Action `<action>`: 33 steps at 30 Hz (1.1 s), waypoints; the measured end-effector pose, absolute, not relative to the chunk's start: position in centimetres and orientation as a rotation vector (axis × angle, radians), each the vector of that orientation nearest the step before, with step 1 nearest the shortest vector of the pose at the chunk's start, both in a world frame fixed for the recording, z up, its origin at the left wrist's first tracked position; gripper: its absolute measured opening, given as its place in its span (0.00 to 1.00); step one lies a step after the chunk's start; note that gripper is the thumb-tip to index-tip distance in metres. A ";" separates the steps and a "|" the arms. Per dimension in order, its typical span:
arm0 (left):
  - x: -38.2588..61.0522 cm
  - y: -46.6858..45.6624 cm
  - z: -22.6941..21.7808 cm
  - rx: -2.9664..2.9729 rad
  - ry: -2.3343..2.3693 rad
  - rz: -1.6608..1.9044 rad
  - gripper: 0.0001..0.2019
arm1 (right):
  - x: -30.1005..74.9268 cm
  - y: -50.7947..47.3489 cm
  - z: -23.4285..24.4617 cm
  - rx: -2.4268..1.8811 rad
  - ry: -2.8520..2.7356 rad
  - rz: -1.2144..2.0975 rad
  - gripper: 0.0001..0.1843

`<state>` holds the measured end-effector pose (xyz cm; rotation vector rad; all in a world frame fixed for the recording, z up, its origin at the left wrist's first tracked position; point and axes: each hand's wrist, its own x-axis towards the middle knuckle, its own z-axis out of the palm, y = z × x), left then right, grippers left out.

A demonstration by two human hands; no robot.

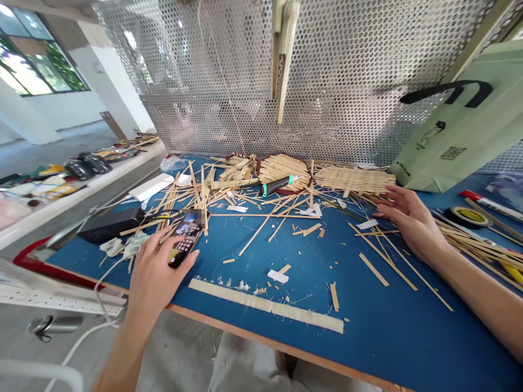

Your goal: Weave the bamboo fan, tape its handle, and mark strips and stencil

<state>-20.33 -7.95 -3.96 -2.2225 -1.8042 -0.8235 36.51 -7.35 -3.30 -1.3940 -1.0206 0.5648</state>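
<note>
My left hand [157, 267] is at the left of the blue table, its fingers and thumb around the near end of a smartphone [187, 235]. The phone's screen is lit and shows app icons; part of it is blurred. On the other side, my right hand [412, 220] is open, fingers stretched towards the right end of a woven bamboo strip mat [353, 178]. Whether the fingertips touch that mat I cannot tell. Beside it lies a rounder woven bamboo piece [284, 166] with a dark red edge. A black-and-green handled tool [280, 185] rests across this piece.
Loose bamboo strips [370, 269] and scraps litter the blue table [302, 354]. A wide flat strip [265, 306] lies near the front edge. A green bag [461, 125], tape roll [468, 216] and red marker [490, 204] are at right; a black power adapter [110, 224] is at left.
</note>
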 end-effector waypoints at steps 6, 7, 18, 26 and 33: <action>-19.9 -8.2 -3.4 -2.199 -1.864 -0.876 0.22 | 36.3 -7.4 -3.1 -1.397 -1.013 0.570 0.38; -19.8 -8.2 -3.3 -2.198 -1.875 -0.875 0.22 | 36.3 -7.5 -3.1 -1.396 -1.013 0.574 0.38; -19.6 -8.0 -2.8 -2.172 -2.071 -0.773 0.33 | 35.9 -7.4 -2.9 -1.445 -0.998 0.536 0.40; -19.6 -5.9 -0.9 -2.207 -2.143 -0.502 0.42 | 35.7 -7.4 -2.6 -1.464 -0.969 0.519 0.40; -18.3 -3.9 0.0 -2.219 -2.125 -0.381 0.44 | 36.1 -7.2 -2.8 -1.505 -0.967 0.512 0.41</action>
